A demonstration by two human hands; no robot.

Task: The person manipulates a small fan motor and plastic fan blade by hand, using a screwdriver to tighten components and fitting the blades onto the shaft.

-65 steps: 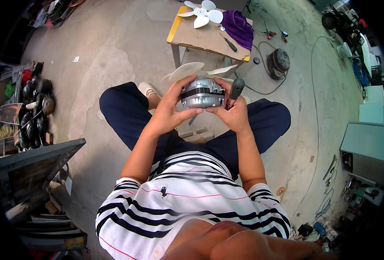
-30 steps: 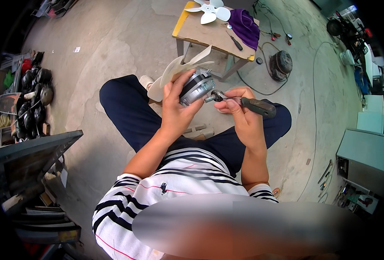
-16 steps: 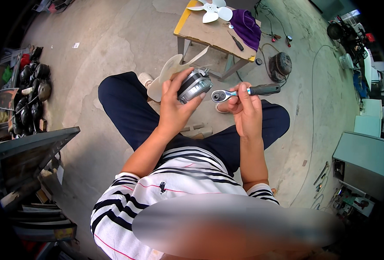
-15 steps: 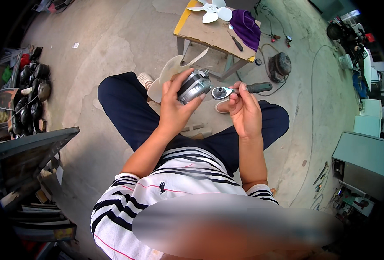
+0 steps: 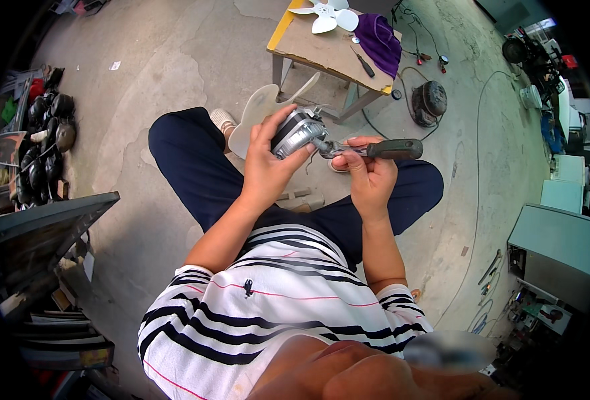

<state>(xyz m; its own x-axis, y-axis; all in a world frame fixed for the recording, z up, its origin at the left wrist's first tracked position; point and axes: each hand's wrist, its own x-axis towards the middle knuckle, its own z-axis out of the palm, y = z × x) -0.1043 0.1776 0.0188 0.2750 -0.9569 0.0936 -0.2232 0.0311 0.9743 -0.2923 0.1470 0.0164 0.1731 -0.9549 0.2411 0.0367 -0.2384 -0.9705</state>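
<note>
My left hand (image 5: 266, 162) grips a small silver-and-black electric motor (image 5: 299, 132) from its left side, thumb below and fingers over the top. In my right hand (image 5: 373, 179) is a ratchet wrench (image 5: 395, 149) with a dark handle, pinched near its head between thumb and fingers. The handle points to the right. The wrench's head meets the motor's right side, where a short metal piece shows between them; whether it is seated on a fastener I cannot tell. Both things are held up above my lap.
A low wooden table (image 5: 308, 55) ahead bears a white fan blade (image 5: 326, 15), a purple cloth (image 5: 379, 44) and a screwdriver (image 5: 363, 64). A pale fan-shaped sheet (image 5: 253, 113) is behind my left hand. A dark compressor (image 5: 429, 101) stands right of the table; pale blocks (image 5: 301, 201) lie between my legs.
My right hand has turned the ratchet wrench over and brought its head left and down against the motor. The left hand keeps hold of the motor, nearly in place.
</note>
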